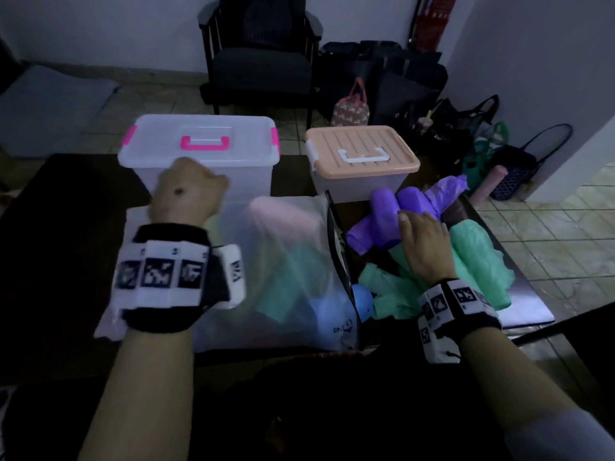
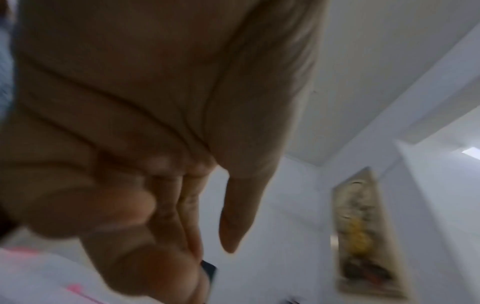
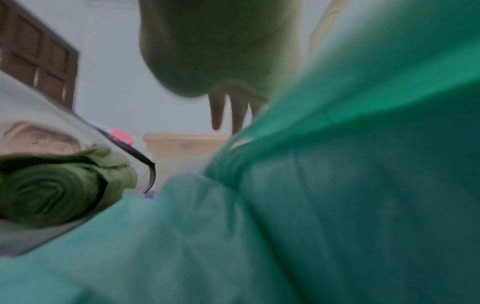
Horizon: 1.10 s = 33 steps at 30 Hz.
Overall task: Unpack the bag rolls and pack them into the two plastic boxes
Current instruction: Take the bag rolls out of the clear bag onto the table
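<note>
A clear box (image 1: 199,151) with pink latches and a smaller box with a peach lid (image 1: 362,154) stand shut at the table's far side. Before them lies a big clear zip bag (image 1: 283,277) holding pink, green and blue rolls. To its right, purple rolls (image 1: 386,204) and green rolls (image 1: 476,257) lie loose, some partly unrolled. My left hand (image 1: 189,188) hovers at the clear box's front wall and holds nothing; its fingers (image 2: 189,216) are straight. My right hand (image 1: 421,227) lies flat on the loose rolls, fingers (image 3: 217,115) straight above green plastic (image 3: 337,205).
A blue roll (image 1: 361,301) peeks out beside the zip bag. The dark table (image 1: 66,227) ends just right of the green rolls. On the floor beyond are a black chair (image 1: 259,61), several bags (image 1: 466,128) and a pink roll (image 1: 489,184).
</note>
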Each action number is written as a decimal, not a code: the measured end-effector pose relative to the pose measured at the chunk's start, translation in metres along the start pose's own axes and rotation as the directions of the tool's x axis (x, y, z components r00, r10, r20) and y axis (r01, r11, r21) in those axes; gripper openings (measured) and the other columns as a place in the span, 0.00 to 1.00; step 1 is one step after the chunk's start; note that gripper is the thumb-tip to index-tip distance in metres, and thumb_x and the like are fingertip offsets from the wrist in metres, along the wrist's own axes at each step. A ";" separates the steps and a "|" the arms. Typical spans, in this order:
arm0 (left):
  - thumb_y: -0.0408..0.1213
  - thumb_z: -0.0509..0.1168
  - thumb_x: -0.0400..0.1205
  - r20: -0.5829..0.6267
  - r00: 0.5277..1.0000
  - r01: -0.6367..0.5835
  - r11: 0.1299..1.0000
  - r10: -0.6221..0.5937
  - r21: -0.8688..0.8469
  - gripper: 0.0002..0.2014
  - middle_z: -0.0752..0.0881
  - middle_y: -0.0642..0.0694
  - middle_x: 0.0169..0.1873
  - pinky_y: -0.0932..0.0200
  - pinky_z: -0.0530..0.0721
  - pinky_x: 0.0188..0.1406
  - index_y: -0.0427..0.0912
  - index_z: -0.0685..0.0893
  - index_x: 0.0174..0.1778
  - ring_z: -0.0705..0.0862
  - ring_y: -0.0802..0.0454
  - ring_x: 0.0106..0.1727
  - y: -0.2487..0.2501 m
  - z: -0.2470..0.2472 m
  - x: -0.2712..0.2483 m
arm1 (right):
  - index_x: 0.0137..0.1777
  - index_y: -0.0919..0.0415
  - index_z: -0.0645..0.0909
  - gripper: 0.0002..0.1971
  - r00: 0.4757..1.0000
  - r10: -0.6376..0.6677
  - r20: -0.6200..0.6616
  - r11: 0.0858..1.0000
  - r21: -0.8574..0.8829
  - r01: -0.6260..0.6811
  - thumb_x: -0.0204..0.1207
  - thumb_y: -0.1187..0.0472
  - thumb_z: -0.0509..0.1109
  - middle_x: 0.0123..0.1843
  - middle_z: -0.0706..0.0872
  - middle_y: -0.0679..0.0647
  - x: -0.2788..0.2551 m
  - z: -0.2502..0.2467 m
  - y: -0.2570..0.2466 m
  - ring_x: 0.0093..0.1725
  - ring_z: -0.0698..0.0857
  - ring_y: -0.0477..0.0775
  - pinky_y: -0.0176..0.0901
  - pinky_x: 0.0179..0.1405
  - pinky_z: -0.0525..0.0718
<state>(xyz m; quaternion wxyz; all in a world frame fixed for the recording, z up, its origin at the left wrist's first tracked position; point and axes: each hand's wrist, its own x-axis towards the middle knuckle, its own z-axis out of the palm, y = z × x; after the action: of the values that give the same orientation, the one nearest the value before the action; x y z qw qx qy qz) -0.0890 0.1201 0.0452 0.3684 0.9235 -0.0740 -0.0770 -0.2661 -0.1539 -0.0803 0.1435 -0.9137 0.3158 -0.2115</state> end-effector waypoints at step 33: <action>0.44 0.61 0.83 0.293 0.953 0.240 0.768 -0.072 -0.594 0.09 0.83 0.41 0.44 0.54 0.81 0.42 0.43 0.80 0.42 0.83 0.46 0.43 -0.023 0.104 -0.052 | 0.55 0.56 0.81 0.25 0.850 0.030 0.527 0.981 -0.179 0.076 0.62 0.43 0.77 0.55 0.86 0.58 -0.029 -0.046 -0.061 0.56 0.83 0.61 0.44 0.46 0.74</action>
<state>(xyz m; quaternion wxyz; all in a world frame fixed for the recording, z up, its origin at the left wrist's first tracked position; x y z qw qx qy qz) -0.1583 0.0775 -0.0409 0.6324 0.7348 -0.0131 -0.2448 -0.2775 -0.0953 -0.0246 0.1325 -0.9499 0.2724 0.0770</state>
